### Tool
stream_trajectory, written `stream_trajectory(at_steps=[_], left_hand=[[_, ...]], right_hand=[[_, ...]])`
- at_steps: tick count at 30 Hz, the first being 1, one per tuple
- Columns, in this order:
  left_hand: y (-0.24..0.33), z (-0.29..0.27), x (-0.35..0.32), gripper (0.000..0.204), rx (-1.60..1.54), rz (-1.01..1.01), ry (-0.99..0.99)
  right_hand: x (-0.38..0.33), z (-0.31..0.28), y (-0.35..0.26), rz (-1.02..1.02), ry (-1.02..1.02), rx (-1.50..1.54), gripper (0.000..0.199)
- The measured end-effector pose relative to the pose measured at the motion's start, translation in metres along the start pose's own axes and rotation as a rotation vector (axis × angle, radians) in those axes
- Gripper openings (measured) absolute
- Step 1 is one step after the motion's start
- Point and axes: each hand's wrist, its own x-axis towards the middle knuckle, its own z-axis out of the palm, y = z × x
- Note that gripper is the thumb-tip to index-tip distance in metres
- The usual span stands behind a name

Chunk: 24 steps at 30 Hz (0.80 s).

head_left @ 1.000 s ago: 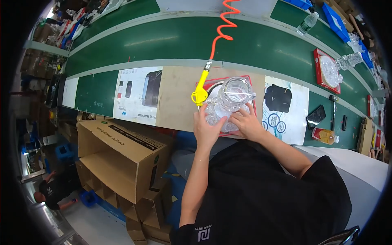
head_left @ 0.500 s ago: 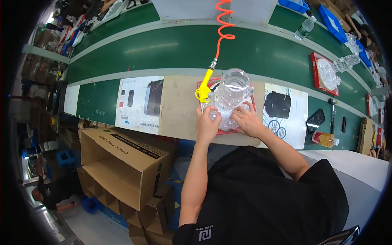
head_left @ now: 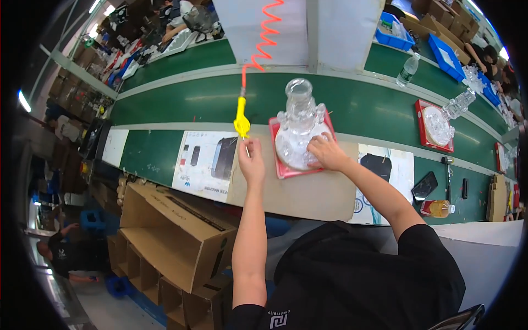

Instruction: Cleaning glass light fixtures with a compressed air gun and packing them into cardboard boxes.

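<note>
A yellow air blow gun [head_left: 241, 118] hangs upright from a coiled orange hose. My left hand [head_left: 251, 162] is closed round the thin metal nozzle at its lower end. To its right, a clear vessel [head_left: 301, 110] with a round open neck and side knobs stands on a white round disc [head_left: 290, 153]. That disc sits in a red square tray [head_left: 281, 169]. My right hand [head_left: 328, 153] has its fingers curled onto clear parts at the right side of the disc; its fingertips are partly hidden.
Further right stand a similar clear vessel [head_left: 458, 104] with its red tray [head_left: 421, 124], and a water bottle [head_left: 408, 70]. A phone [head_left: 424, 187], a hammer-like tool [head_left: 448, 176] and a drink bottle [head_left: 437, 208] lie near the right edge. An open cardboard box [head_left: 181, 236] is below left.
My left hand has left the clear vessel and taken the blow gun's nozzle. The gun now hangs left of the vessel, clear of it. My right hand stays at the disc's right side.
</note>
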Motion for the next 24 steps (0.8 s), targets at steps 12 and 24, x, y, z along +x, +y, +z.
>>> stream_trajectory(at_steps=[12, 24], left_hand=[[0.128, 0.007, -0.064, 0.013, -0.039, 0.506, -0.139], [0.139, 0.015, -0.078, 0.029, 0.213, 0.846, -0.551]], right_hand=[[0.039, -0.171, -0.049, 0.052, 0.382, 1.500, 0.093], [0.036, -0.244, -0.052, 0.235, 0.488, 2.028, 0.047]])
